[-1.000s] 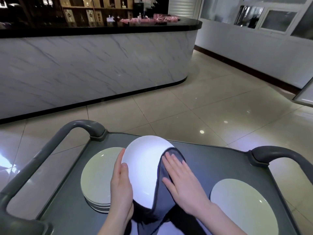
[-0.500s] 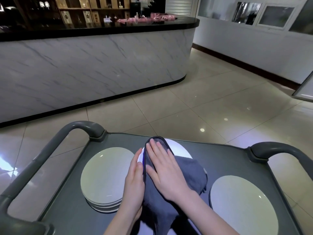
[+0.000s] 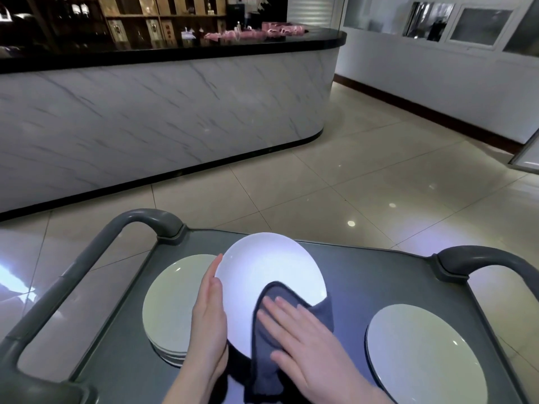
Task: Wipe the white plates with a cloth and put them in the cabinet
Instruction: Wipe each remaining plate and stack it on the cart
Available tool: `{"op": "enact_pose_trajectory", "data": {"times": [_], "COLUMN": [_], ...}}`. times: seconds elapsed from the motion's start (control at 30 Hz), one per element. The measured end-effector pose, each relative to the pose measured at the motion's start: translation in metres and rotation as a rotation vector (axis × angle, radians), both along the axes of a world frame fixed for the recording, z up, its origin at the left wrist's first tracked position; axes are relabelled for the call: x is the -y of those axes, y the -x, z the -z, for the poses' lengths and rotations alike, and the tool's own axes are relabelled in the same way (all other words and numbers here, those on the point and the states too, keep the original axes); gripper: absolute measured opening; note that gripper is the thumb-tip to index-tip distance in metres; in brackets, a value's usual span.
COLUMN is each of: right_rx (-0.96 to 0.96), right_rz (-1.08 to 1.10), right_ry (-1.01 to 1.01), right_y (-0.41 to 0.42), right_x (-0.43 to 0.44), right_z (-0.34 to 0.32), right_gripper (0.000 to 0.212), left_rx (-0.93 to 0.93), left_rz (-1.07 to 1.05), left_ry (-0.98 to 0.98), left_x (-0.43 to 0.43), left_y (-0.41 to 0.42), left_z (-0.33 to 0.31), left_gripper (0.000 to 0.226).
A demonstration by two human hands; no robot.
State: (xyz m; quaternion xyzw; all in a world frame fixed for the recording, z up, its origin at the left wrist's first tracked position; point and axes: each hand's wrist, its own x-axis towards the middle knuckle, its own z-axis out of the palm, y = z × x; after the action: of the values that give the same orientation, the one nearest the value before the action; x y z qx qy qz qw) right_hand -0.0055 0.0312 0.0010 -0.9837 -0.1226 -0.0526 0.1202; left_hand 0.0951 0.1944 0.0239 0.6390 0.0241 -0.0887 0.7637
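**Plate mid-wipe on the trolley, none in the cabinet yet**

The right hand lay flat with its fingers spread, pressing the dark grey cloth against the lower right part of the white plate. Half a second before, that hand and the cloth had been up near the plate's far rim and covered most of its face. They had since drawn back toward the person, and the far half of the plate was bare and bright again. I took that for one stroke of a wipe under way, so this plate was not ready to put away.

Just left of it, the left hand steadied the tilted plate, fingers straight and held together along its left rim; its thumb was hidden.

Left of that hand sat a stack of plates on the grey trolley. Well to the right of the wiping hand was another plate, perhaps the top of a second pile.

Beyond the hands ran tiled floor, then a marble-fronted bar with pink items on top. Shelves stood behind it. No cabinet was in sight.

The boxes on those shelves carried labels too small to read, and I saw no other writing.
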Motion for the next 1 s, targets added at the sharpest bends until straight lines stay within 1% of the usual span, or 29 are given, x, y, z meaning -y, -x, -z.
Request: {"op": "enact_pose_trajectory", "data": {"times": [0.07, 0.13, 0.23, 0.3, 0.43, 0.53, 0.63, 0.67, 0.77, 0.83, 0.93, 1.0], "right_rx": [-0.024, -0.006, -0.045, -0.042, -0.029, -0.071, -0.035, -0.027, -0.016, -0.024, -0.026, -0.055], "right_rz": [0.104, 0.181, 0.231, 0.182, -0.034, -0.109, -0.135, -0.109, -0.064, 0.017, 0.149, 0.193], "right_ry": [-0.014, 0.006, -0.027, -0.05, -0.012, -0.082, 0.071, 0.099, 0.03, 0.002, -0.026, -0.04], "right_y": [-0.005, -0.019, -0.048, -0.061, -0.055, -0.038, -0.014, -0.007, 0.006, 0.006, -0.008, -0.025], "right_x": [0.011, 0.021, 0.029, 0.022, -0.014, -0.029, -0.025, -0.02, 0.002, 0.018, 0.034, 0.038], "right_z": [-0.002, -0.004, -0.015, -0.026, -0.028, -0.022, -0.006, -0.004, 0.002, 0.001, 0.001, -0.002], "right_gripper": [0.056, 0.059, 0.057, 0.055, 0.058, 0.057, 0.057, 0.057, 0.054, 0.053, 0.055, 0.054], "left_rx": [0.006, 0.022, 0.037, 0.044, 0.064, 0.013, -0.023, -0.029, -0.049, -0.044, -0.03, -0.008], "left_rz": [0.003, 0.025, 0.082, 0.108, 0.114, 0.07, 0.027, 0.021, 0.026, 0.03, 0.084, 0.13], "left_ry": [-0.01, -0.037, -0.083, -0.08, -0.057, -0.028, -0.029, -0.033, -0.038, -0.053, -0.078, -0.11], "left_x": [-0.001, -0.001, 0.003, 0.005, 0.011, 0.009, -0.002, -0.004, -0.006, -0.006, 0.001, 0.007], "left_y": [0.002, 0.002, 0.004, 0.006, 0.008, 0.005, -0.001, -0.002, -0.002, 0.001, 0.006, 0.01], "left_z": [0.001, 0.001, -0.002, -0.002, -0.002, -0.001, 0.004, 0.005, 0.006, 0.006, 0.005, 0.005], "left_gripper": [0.035, 0.037, 0.037, 0.036, 0.037, 0.038, 0.035, 0.035, 0.034, 0.034, 0.033, 0.034]}}
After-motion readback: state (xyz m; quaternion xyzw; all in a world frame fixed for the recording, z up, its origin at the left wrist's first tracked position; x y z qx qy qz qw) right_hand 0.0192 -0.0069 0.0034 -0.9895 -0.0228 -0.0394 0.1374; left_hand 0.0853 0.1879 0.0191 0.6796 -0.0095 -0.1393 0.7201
